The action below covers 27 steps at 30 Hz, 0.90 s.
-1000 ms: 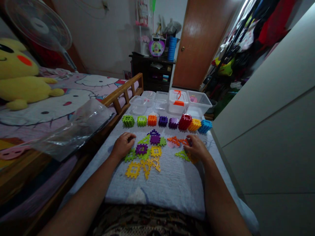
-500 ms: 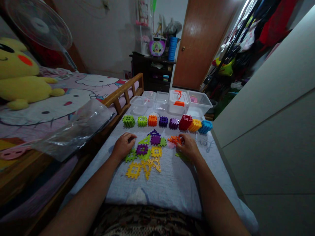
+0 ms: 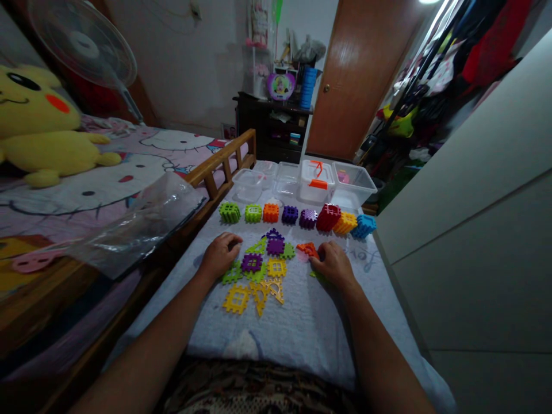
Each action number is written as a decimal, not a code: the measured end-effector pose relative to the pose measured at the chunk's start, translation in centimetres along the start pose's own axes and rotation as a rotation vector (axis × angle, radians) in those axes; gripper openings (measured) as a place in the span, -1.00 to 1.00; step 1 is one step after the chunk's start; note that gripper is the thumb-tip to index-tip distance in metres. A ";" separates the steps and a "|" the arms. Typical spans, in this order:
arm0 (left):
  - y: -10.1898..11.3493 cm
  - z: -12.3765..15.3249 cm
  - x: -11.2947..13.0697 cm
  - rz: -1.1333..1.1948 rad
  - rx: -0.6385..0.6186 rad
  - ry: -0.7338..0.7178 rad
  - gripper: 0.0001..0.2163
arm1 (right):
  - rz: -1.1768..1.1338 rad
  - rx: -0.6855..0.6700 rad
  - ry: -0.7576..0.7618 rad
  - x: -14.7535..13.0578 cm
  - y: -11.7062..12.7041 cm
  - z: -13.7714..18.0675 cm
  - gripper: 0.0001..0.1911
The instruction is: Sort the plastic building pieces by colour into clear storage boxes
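Observation:
My left hand (image 3: 221,254) rests on the cloth left of the loose pieces. Its fingers are loosely curled, thumb and forefinger a little apart, with nothing visible between them. On the right, my right hand (image 3: 335,263) has its fingertips closed at the right end of orange triangular building pieces (image 3: 307,249). A light green piece (image 3: 315,275) shows partly under this hand. Between the hands lie notched plastic pieces: a purple square (image 3: 275,247), a purple window piece (image 3: 252,263), a green triangle (image 3: 256,246), a yellow window piece (image 3: 237,299) and yellow triangles (image 3: 259,296).
Behind the loose pieces runs a row of colour-sorted stacks, from green (image 3: 230,213) to red (image 3: 329,218) and blue (image 3: 364,226). Clear plastic boxes (image 3: 356,179) and a lidded box (image 3: 317,181) stand at the far edge. A wooden bed rail (image 3: 222,161) borders the left side.
My right hand has shifted slightly down and toward me at the orange pieces, which now look flatter and less spread. My left hand stays in place. The view has shifted a little.

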<state>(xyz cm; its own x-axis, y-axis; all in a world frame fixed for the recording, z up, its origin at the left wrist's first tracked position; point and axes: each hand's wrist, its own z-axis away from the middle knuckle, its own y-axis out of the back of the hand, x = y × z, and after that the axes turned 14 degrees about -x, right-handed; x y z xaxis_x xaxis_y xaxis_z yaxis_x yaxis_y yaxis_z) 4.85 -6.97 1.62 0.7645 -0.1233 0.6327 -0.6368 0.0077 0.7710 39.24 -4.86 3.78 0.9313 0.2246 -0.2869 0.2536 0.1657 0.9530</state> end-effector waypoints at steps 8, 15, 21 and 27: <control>-0.1 0.0 -0.2 0.006 0.000 -0.012 -0.79 | 0.005 -0.001 0.016 0.0 -0.5 -0.6 -0.90; 0.1 0.1 0.0 -0.020 0.039 -0.025 -0.81 | -0.076 0.044 0.042 0.6 -0.5 -0.5 -0.90; 1.7 1.1 4.6 -0.143 0.187 -0.184 -0.81 | -0.186 0.113 0.181 0.4 0.1 -0.1 -0.93; 0.0 1.3 10.6 -0.021 -0.220 -0.343 -0.73 | -0.349 0.055 0.374 -1.3 0.6 0.6 -0.94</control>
<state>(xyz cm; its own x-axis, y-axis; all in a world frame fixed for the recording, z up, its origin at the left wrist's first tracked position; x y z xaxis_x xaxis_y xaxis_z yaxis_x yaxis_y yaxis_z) 12.86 -9.60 8.21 0.6760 -0.4494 0.5840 -0.5560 0.2089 0.8045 38.35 -5.58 4.81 0.6335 0.4951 -0.5946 0.5558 0.2436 0.7949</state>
